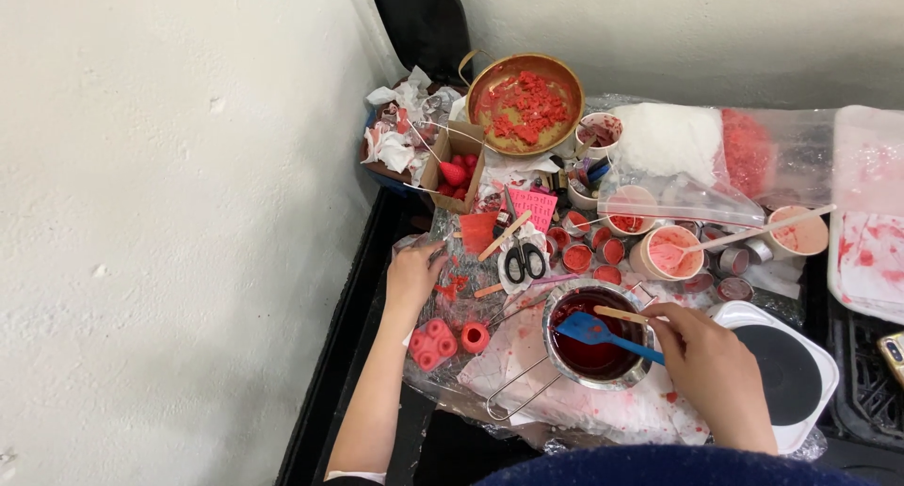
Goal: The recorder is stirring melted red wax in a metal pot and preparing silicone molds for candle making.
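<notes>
right hand [713, 368] is closed around the handle of a blue spatula [593, 332], blade resting in the small steel pot [593, 340] of dark red melted wax, which sits just left of the white hot plate [789, 373]. left hand [411, 277] is spread flat, fingers pressing on the crinkly plastic sheet [443, 302], holding nothing.

progress-wise i'd say somewhere in the middle: the big brass bowl [524, 103] at the back has a heap of red wax chunks left, the bag of white flakes [678, 142] looks mostly full, several paper cups [667, 253] are smeared red, a row of little tins [577, 257] looks filled, and a red silicone mould [432, 345] lies near the left hand. the pot is full of liquid, so pouring looks undone.

surface is a low black table, splattered paper everywhere, scissors [524, 258] in the middle. rough white walls meet in a corner.
</notes>
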